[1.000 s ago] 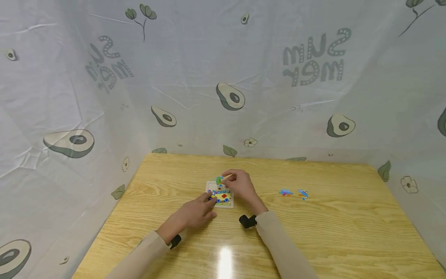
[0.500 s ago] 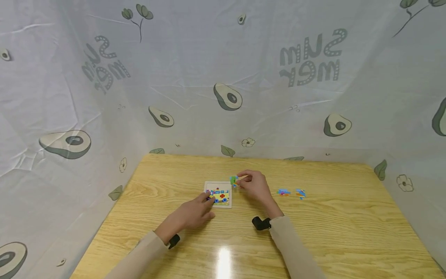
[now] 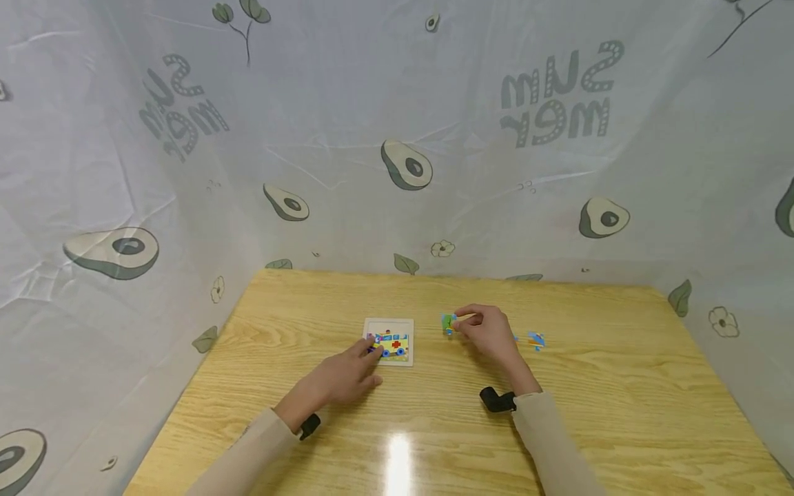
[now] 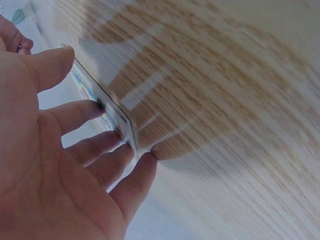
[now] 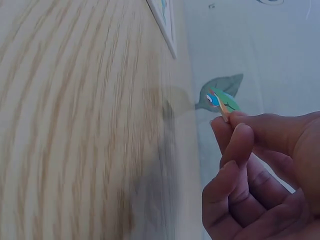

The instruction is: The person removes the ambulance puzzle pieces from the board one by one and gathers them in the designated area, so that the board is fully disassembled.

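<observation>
Moved toward the right edge of the pale wooden tabletop (image 3: 620, 386) since the earlier frame: right hand (image 3: 493, 334) and flat green-and-blue puzzle piece (image 3: 448, 322). Right thumb and fingers are pinched together on this piece, raised off the tabletop, between the square white-rimmed puzzle tray (image 3: 397, 325) and 1 loose blue-and-orange puzzle piece (image 3: 536, 340). Left hand (image 3: 344, 375): fingers apart, fingertips touching the tray's left edge. Yellow ambulance picture (image 3: 397, 339) occupies the tray's near part.
</observation>
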Motion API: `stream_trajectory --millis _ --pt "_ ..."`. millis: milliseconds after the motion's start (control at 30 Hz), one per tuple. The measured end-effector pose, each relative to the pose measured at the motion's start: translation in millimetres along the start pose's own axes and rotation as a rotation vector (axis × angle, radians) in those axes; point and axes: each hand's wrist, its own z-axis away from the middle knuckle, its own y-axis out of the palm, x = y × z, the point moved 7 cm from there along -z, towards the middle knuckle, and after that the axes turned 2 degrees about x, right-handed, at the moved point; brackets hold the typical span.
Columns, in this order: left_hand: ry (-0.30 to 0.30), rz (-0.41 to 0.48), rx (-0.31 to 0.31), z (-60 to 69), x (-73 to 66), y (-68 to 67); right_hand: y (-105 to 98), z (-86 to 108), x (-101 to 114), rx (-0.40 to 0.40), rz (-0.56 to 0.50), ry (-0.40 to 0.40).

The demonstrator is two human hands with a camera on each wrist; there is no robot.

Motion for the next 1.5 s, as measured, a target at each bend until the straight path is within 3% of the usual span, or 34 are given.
stream_trajectory --millis 200,467,1500 --pt "0.014 -0.005 -0.006 -1.1 1.3 -1.1 -20 4.1 -11 -0.016 0.1 0.01" --pt "0.018 0.003 -0.002 0.2 -0.5 -2.7 -33 8.5 -20 -0.014 0.123 0.04" --pt "-0.004 0.023 0.004 1.5 1.4 1.9 -33 14.8 -29 0.022 0.238 0.143"
